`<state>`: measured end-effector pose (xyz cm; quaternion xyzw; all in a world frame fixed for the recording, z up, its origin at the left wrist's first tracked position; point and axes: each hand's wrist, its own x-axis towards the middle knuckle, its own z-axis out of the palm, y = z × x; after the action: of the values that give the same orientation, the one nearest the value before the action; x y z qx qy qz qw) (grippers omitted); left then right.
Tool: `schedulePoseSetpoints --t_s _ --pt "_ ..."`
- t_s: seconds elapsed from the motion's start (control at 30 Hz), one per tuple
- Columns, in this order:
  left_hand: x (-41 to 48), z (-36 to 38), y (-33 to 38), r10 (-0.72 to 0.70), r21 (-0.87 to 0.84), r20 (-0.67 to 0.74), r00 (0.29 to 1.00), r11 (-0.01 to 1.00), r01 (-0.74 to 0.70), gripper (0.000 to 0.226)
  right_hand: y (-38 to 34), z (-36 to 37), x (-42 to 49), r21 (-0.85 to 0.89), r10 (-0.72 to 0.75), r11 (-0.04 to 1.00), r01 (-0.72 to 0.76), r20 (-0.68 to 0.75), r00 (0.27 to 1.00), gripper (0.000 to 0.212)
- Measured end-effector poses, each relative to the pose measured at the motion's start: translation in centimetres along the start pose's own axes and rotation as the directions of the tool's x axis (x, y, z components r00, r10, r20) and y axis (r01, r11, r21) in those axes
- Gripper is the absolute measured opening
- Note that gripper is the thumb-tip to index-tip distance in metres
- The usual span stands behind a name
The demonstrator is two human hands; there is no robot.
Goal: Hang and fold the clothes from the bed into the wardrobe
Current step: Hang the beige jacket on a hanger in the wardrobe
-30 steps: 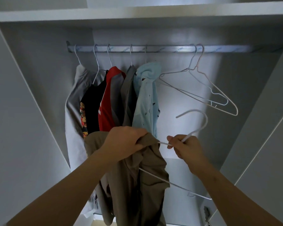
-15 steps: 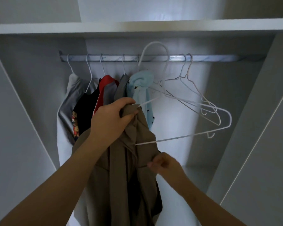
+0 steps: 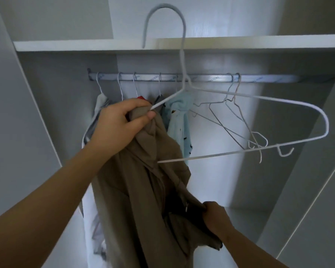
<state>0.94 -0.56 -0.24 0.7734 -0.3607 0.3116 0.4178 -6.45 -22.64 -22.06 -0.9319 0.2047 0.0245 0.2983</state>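
**Q:** Location of the brown garment [image 3: 139, 190] relative to the hands?

**A:** Below the rail [image 3: 201, 77], in front of the hung clothes. Gripped at its top by the left hand [image 3: 120, 120], with fingers and thumb curled round bunched fabric and one arm of the white wire hanger [image 3: 259, 98]. Grasped lower down by the right hand [image 3: 215, 215], well below the rail, clenched on a fold at the garment's right edge.

**Q:** Position of the hanger?

**A:** Partly threaded into the garment. Hook raised above the rail, apart from it, in front of the shelf [image 3: 85, 46] edge. Other arm bare, jutting out below the rail's right half.

**Q:** Edges and free room?

**A:** Shelf edge just above the rail. Side wall [image 3: 298, 171] at the rail's right end. Below the rail, right of the light blue garment [image 3: 179, 120], only two empty hangers [image 3: 242, 116] against the back panel.

**Q:** Hidden or unclear items?

**A:** Threaded hanger arm buried in fabric. Right fingertips sunk in the fold. Clothes under the rail's left half mostly covered by the left hand and the garment. Garment hem cut off at the lower frame edge.
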Motion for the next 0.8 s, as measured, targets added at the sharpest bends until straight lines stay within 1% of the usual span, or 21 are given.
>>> schedulePoseSetpoints --t_s 0.07,0.1,0.13,0.17,0.2,0.27,0.3,0.33,0.37,0.4,0.43,0.47,0.53,0.6,0.67,0.7,0.8 --pt "-0.1 -1.4 -1.3 0.010 0.048 0.017 1.000 0.999 -0.010 0.020 0.9 -1.6 0.8 0.061 0.019 0.998 -0.015 -0.066 0.998 0.027" --pt "-0.2 -2.1 -2.1 0.022 0.075 0.037 0.999 0.997 -0.025 0.019 1.4 -2.5 1.3 0.105 0.034 0.994 -0.022 -0.111 0.993 0.025" --pt "-0.5 -2.7 -2.8 0.038 0.089 0.064 0.997 0.995 -0.044 0.019 1.7 -3.5 1.8 0.179 0.061 0.983 -0.032 -0.159 0.985 0.024" --pt "-0.7 -3.3 -3.5 0.059 0.110 0.089 0.994 0.992 -0.069 0.020 1.8 -4.4 2.0 0.291 0.100 0.956 -0.041 -0.193 0.976 0.023" --pt "-1.0 -3.8 -3.9 0.077 0.131 0.114 0.990 0.987 -0.092 0.025 1.7 -5.2 2.2 0.442 0.139 0.896 -0.038 -0.200 0.970 0.022" --pt "-1.5 -4.2 -4.8 0.127 0.167 0.177 0.976 0.973 -0.157 0.018 1.2 -6.8 2.3 0.723 0.182 0.691 -0.011 -0.160 0.970 0.021" --pt "-1.7 -4.2 -5.2 0.160 0.198 0.187 0.969 0.960 -0.197 0.022 0.9 -7.5 2.3 0.806 0.194 0.592 -0.010 -0.130 0.972 0.023" --pt "-2.0 -4.2 -5.8 0.191 0.206 0.198 0.961 0.951 -0.231 0.024 0.7 -8.1 2.4 0.845 0.196 0.535 -0.012 -0.110 0.974 0.024" --pt "-2.3 -4.2 -6.2 0.210 0.229 0.197 0.958 0.940 -0.253 0.022 0.6 -8.7 2.4 0.853 0.186 0.521 -0.011 -0.101 0.977 0.023" --pt "-2.5 -4.2 -6.7 0.240 0.251 0.186 0.953 0.926 -0.283 0.018 0.5 -9.0 2.6 0.849 0.175 0.528 -0.013 -0.094 0.980 0.023" --pt "-2.8 -4.2 -7.3 0.265 0.293 0.167 0.950 0.906 -0.304 0.020 0.5 -9.3 2.7 0.843 0.174 0.537 -0.019 -0.088 0.981 0.024" --pt "-3.1 -4.2 -8.0 0.284 0.342 0.150 0.947 0.884 -0.319 0.028 0.6 -9.4 2.9 0.837 0.188 0.547 -0.028 -0.090 0.978 0.026" --pt "-3.6 -4.4 -8.7 0.266 0.429 0.126 0.956 0.854 -0.295 0.052 0.8 -9.4 3.1 0.827 0.212 0.560 -0.044 -0.092 0.973 0.029" --pt "-4.0 -4.4 -9.0 0.242 0.475 0.123 0.963 0.837 -0.271 0.063 0.9 -9.3 3.2 0.818 0.213 0.571 -0.061 -0.077 0.974 0.027" --pt "-4.3 -4.4 -9.2 0.265 0.499 0.144 0.953 0.812 -0.302 0.063 1.0 -9.2 3.3 0.814 0.231 0.577 -0.059 -0.094 0.968 0.026" --pt "-4.4 -4.2 -9.2 0.292 0.527 0.158 0.943 0.782 -0.331 0.062 0.9 -9.3 3.3 0.809 0.244 0.586 -0.049 -0.118 0.963 0.025" --pt "-5.2 -3.0 -9.2 0.370 0.567 0.218 0.903 0.705 -0.425 0.062 -0.2 -9.8 3.5 0.740 0.252 0.673 -0.001 -0.227 0.941 0.023"
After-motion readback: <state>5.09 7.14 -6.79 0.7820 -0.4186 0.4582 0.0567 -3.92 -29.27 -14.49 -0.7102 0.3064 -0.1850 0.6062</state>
